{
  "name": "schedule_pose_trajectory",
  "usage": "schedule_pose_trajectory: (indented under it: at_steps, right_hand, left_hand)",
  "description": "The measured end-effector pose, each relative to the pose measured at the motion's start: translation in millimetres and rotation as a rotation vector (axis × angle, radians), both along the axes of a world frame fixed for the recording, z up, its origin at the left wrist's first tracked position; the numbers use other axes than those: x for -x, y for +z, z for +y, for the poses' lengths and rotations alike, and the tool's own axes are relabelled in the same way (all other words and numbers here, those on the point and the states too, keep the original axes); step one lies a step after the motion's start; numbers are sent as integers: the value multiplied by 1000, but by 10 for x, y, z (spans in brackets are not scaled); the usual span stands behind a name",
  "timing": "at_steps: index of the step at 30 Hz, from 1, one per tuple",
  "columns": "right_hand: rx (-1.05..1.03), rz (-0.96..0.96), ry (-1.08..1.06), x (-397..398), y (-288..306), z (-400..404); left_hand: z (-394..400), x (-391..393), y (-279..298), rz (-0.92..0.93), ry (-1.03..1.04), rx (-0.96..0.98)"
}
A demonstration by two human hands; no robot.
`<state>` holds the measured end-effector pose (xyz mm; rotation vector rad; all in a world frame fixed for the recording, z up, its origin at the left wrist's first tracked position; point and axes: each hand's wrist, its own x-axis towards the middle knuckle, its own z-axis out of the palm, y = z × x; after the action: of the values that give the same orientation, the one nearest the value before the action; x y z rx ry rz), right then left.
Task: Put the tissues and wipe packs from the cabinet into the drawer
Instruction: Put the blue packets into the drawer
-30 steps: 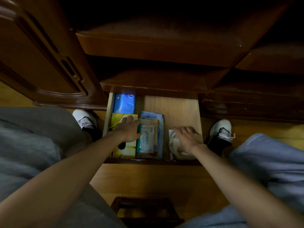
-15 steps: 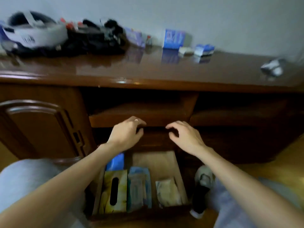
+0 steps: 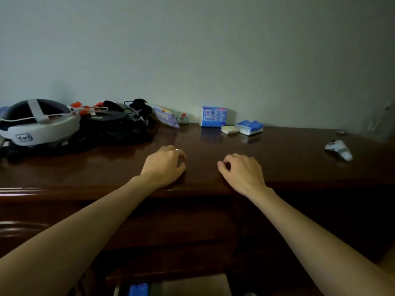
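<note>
Head view: both hands, left hand (image 3: 163, 166) and right hand (image 3: 241, 170), loosely curled and empty, hover before the blue tissue pack (image 3: 213, 116), probably reaching for it.

Dark glossy wooden cabinet top (image 3: 288, 159) across mid-frame. At left: white headset (image 3: 40, 127) on black gear (image 3: 111, 129). At back centre: purple wipe pack (image 3: 166, 116), blue tissue pack (image 3: 213, 116), yellow pad (image 3: 229, 129), blue-white pack (image 3: 249, 127). At right: white controller (image 3: 338, 148).
</note>
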<state>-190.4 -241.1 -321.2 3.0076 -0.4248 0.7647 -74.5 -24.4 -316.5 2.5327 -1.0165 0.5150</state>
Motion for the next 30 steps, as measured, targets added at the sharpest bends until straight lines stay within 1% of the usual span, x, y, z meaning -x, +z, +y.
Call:
schedule_pose_trajectory:
  at_steps: [3, 8, 12, 14, 16, 18, 20, 23, 24, 26, 30]
  right_hand:
    - [-125, 91, -60, -445, 98, -254]
    - [-229, 140, -79, -1275, 162, -788]
    - [-208, 185, -137, -1923, 190, -1139]
    - [-180, 184, -175, -2222, 198, -1287]
    - [-126, 224, -219, -2475, 169, -1411]
    - [-92, 259, -227, -2667, 91, -1513]
    - [-94, 239, -224, -2799, 11, -1587]
    - [-173, 206, -316, -2925, -49, -1642]
    - [-203, 201, -354, -2953, -65, -1657]
    - [-237, 212, -381, -2995, -86, -1680]
    - [-124, 239, -303, -2979, -46, -1684]
  left_hand:
    - [-333, -429, 43, 13, -16, 5]
    - [-824, -1142, -11, 89, 7, -16]
    - [-1218, -1641, -43, 56, 0, -9]
    - [-1499, -1905, 54, 6, -15, 67]
    - [-1787, -2176, 205, -36, -2, 120]
    - [-2039, -2463, 324, -27, 50, 49]
    - [-2204, -2747, 348, 7, 174, -62]
    - [-2302, -3047, 155, 114, 323, -118]
    - [-2324, -3103, 72, 106, 346, -128]
    - [-2345, -3150, -13, 25, 392, -175]
    - [-2288, -3058, 21, -50, 412, -334]
